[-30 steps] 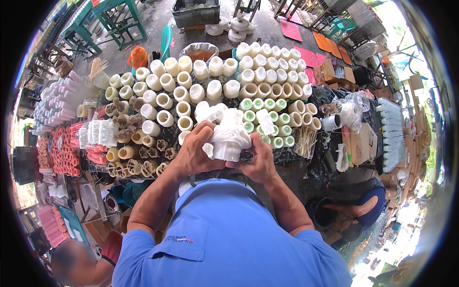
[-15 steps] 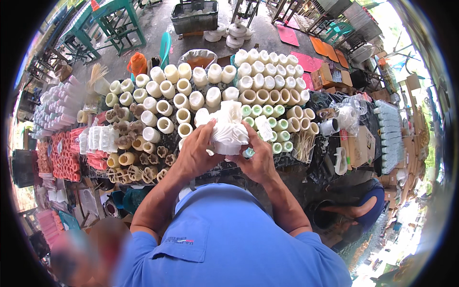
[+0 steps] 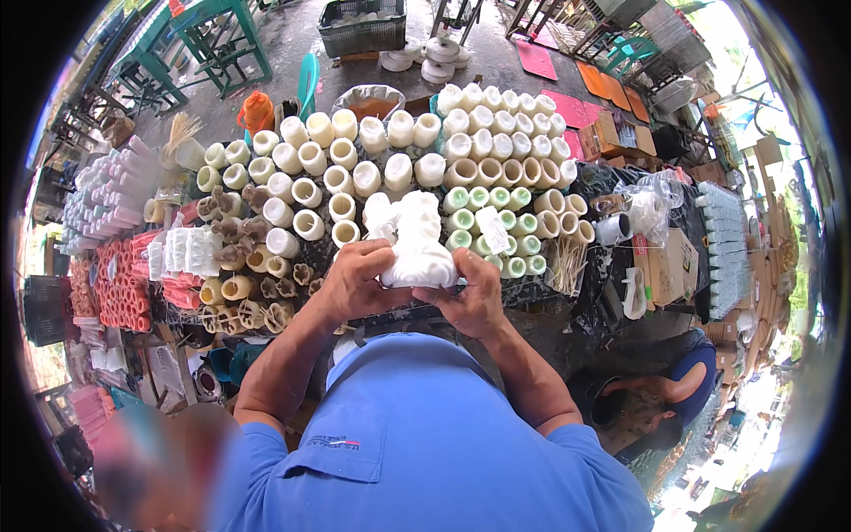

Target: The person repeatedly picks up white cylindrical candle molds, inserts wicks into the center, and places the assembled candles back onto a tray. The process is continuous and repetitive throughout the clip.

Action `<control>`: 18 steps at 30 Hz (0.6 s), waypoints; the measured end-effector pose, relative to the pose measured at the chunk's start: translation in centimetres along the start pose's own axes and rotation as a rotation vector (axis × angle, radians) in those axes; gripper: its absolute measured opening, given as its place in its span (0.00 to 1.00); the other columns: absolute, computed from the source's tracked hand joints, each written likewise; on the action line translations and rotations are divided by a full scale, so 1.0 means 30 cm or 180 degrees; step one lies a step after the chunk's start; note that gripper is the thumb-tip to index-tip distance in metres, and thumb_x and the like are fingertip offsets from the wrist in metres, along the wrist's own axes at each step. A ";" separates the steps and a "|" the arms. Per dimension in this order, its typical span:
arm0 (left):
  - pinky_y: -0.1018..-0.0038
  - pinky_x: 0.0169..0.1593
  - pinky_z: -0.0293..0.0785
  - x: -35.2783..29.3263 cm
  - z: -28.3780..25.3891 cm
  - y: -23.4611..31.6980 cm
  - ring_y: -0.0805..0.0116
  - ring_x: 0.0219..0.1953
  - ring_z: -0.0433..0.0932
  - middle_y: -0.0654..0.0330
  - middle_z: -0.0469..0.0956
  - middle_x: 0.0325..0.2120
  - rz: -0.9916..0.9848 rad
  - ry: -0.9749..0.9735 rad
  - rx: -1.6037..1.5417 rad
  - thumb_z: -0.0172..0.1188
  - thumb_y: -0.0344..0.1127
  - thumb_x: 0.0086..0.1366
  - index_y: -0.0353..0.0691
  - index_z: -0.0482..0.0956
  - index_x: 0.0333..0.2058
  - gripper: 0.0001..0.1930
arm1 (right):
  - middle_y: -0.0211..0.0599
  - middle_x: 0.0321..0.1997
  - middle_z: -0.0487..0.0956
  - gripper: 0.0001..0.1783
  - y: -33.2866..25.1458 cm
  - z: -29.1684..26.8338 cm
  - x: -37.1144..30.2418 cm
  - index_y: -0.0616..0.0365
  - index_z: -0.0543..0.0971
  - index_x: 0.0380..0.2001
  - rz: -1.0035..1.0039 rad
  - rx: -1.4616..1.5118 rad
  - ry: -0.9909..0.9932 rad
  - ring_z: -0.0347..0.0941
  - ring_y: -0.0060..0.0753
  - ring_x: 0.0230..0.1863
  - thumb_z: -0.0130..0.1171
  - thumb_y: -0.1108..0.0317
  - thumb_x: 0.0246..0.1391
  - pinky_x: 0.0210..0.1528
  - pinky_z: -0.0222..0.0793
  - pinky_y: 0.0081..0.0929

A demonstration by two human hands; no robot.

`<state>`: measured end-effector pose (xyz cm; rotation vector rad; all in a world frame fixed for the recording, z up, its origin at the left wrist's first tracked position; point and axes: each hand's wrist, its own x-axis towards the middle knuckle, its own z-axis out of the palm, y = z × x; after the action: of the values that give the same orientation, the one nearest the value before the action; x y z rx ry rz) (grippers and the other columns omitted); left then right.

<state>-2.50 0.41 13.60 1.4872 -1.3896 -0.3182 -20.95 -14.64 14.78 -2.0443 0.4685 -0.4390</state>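
Before my chest, a white moulded figurine (image 3: 418, 239) is held between both hands. It has a wide rounded base nearest me and a narrower, lumpy upper part pointing away. My left hand (image 3: 356, 279) is closed on the left side of the base, thumb on its edge. On the opposite side, my right hand (image 3: 472, 293) grips the base with thumb and fingers. Just beyond lie rows of cream, cup-shaped pieces (image 3: 346, 233), and green-lined cups (image 3: 459, 219) stand to the right. A small white piece (image 3: 492, 230) rests on the green ones.
Brown flower-shaped pieces (image 3: 239, 239), white moulded pieces (image 3: 192, 254) and red tubes (image 3: 124, 288) fill the table's left. Cardboard (image 3: 669, 266) and clear plastic bags (image 3: 651, 213) lie right. Another person (image 3: 674, 381) bends low at right. A black crate (image 3: 362, 31) stands beyond the table.
My hands have turned the figurine, so its underside faces me less and its upper part shows more upright. Both hands still grip its base.
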 end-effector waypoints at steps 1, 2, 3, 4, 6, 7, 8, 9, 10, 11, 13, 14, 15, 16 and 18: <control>0.61 0.29 0.72 -0.005 0.006 -0.002 0.52 0.26 0.79 0.57 0.75 0.24 0.0049 -0.0038 0.0104 0.83 0.32 0.42 0.40 0.73 0.27 0.22 | 0.37 0.29 0.80 0.24 0.005 0.006 -0.005 0.62 0.80 0.34 0.0097 0.0011 -0.0056 0.77 0.32 0.28 0.86 0.62 0.45 0.32 0.74 0.33; 0.61 0.29 0.72 -0.010 0.009 -0.004 0.52 0.26 0.78 0.57 0.75 0.25 0.0093 -0.0075 0.0209 0.82 0.31 0.42 0.40 0.73 0.27 0.22 | 0.38 0.32 0.81 0.25 0.009 0.012 -0.011 0.61 0.79 0.37 0.0373 -0.0017 -0.0112 0.78 0.32 0.31 0.86 0.62 0.46 0.35 0.75 0.33; 0.60 0.29 0.72 -0.013 0.011 -0.006 0.51 0.26 0.78 0.57 0.75 0.25 0.0227 -0.0051 0.0248 0.82 0.31 0.42 0.41 0.73 0.27 0.21 | 0.38 0.35 0.81 0.26 0.013 0.023 -0.014 0.61 0.79 0.40 0.0592 -0.0006 -0.0189 0.80 0.32 0.35 0.85 0.63 0.46 0.38 0.77 0.32; 0.60 0.29 0.72 -0.014 0.012 -0.007 0.51 0.26 0.78 0.58 0.75 0.25 0.0224 -0.0126 0.0314 0.81 0.30 0.41 0.41 0.74 0.27 0.20 | 0.39 0.39 0.82 0.27 0.016 0.035 -0.015 0.60 0.78 0.44 0.1059 -0.0100 -0.0260 0.82 0.33 0.38 0.84 0.64 0.47 0.41 0.78 0.32; 0.59 0.29 0.73 -0.016 0.011 -0.005 0.51 0.26 0.78 0.58 0.75 0.24 0.0338 -0.0187 0.0340 0.79 0.28 0.41 0.41 0.74 0.27 0.19 | 0.42 0.48 0.81 0.36 0.020 0.059 -0.013 0.59 0.74 0.56 0.0247 0.1323 0.0170 0.81 0.36 0.50 0.84 0.65 0.47 0.52 0.78 0.33; 0.59 0.30 0.73 -0.017 0.010 -0.002 0.51 0.27 0.79 0.58 0.75 0.25 0.0356 -0.0294 0.0270 0.78 0.28 0.41 0.41 0.74 0.27 0.19 | 0.43 0.53 0.80 0.41 0.021 0.073 -0.009 0.59 0.71 0.62 -0.0007 0.1916 0.0260 0.81 0.38 0.55 0.83 0.66 0.48 0.57 0.78 0.33; 0.59 0.30 0.74 -0.019 0.010 0.002 0.51 0.28 0.79 0.58 0.75 0.25 0.0319 -0.0448 0.0196 0.78 0.27 0.41 0.41 0.74 0.27 0.19 | 0.46 0.59 0.77 0.49 0.031 0.055 -0.005 0.59 0.64 0.69 0.0277 0.2458 -0.0139 0.77 0.41 0.62 0.82 0.65 0.50 0.64 0.75 0.36; 0.59 0.31 0.75 -0.019 0.010 0.004 0.51 0.28 0.80 0.58 0.76 0.25 0.0328 -0.0615 0.0096 0.78 0.27 0.40 0.41 0.74 0.27 0.18 | 0.48 0.66 0.73 0.56 0.040 0.039 0.000 0.60 0.56 0.76 0.0466 0.3355 -0.0513 0.73 0.45 0.69 0.80 0.64 0.53 0.70 0.71 0.40; 0.59 0.33 0.78 -0.023 0.018 0.010 0.52 0.30 0.82 0.58 0.77 0.26 0.0360 -0.0768 0.0066 0.77 0.28 0.42 0.41 0.73 0.27 0.18 | 0.51 0.67 0.73 0.56 0.052 0.026 0.008 0.61 0.55 0.78 0.0599 0.4212 -0.0843 0.71 0.45 0.71 0.79 0.64 0.55 0.70 0.72 0.43; 0.59 0.34 0.78 -0.022 0.020 0.010 0.52 0.31 0.82 0.58 0.77 0.26 0.0402 -0.0799 0.0208 0.76 0.28 0.43 0.41 0.73 0.27 0.17 | 0.53 0.68 0.72 0.56 0.066 0.012 0.018 0.62 0.54 0.79 0.0676 0.5106 -0.1170 0.70 0.46 0.72 0.78 0.63 0.56 0.71 0.72 0.45; 0.59 0.36 0.80 -0.029 0.027 0.011 0.52 0.32 0.83 0.58 0.78 0.27 0.0463 -0.1019 0.0402 0.76 0.28 0.44 0.41 0.73 0.27 0.17 | 0.51 0.59 0.80 0.40 0.093 0.011 0.018 0.63 0.65 0.71 0.1599 0.4744 -0.0894 0.80 0.41 0.60 0.73 0.64 0.62 0.60 0.81 0.40; 0.58 0.36 0.79 -0.030 0.038 0.008 0.51 0.33 0.82 0.58 0.77 0.28 0.0472 -0.1119 0.0342 0.77 0.29 0.45 0.41 0.72 0.27 0.17 | 0.49 0.56 0.82 0.35 0.108 0.034 0.024 0.63 0.68 0.68 0.1739 0.4203 -0.0753 0.82 0.39 0.56 0.72 0.65 0.63 0.56 0.83 0.38; 0.59 0.36 0.80 -0.032 0.043 0.005 0.52 0.33 0.82 0.59 0.78 0.28 0.0438 -0.1167 0.0420 0.76 0.30 0.46 0.41 0.73 0.27 0.17 | 0.47 0.52 0.84 0.31 0.124 0.054 0.028 0.64 0.72 0.65 0.1861 0.3659 -0.0611 0.85 0.38 0.51 0.71 0.67 0.63 0.53 0.84 0.37; 0.60 0.36 0.80 -0.033 0.047 0.000 0.54 0.33 0.83 0.60 0.78 0.28 0.0425 -0.1214 0.0517 0.76 0.31 0.46 0.42 0.74 0.27 0.16 | 0.42 0.45 0.86 0.20 0.141 0.069 0.029 0.63 0.76 0.55 0.1852 0.3676 -0.0446 0.86 0.34 0.43 0.69 0.70 0.64 0.47 0.86 0.35; 0.61 0.36 0.81 -0.037 0.055 -0.010 0.56 0.34 0.83 0.60 0.78 0.29 0.0421 -0.1333 0.0685 0.75 0.35 0.48 0.43 0.74 0.28 0.15 | 0.43 0.45 0.86 0.19 0.175 0.090 0.026 0.63 0.77 0.55 0.1783 0.3725 -0.0270 0.86 0.34 0.43 0.69 0.70 0.64 0.47 0.86 0.35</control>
<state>-3.91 0.49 12.15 1.5491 -1.8966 -0.4238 -19.75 -15.50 9.03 -0.7531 0.5279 -0.1864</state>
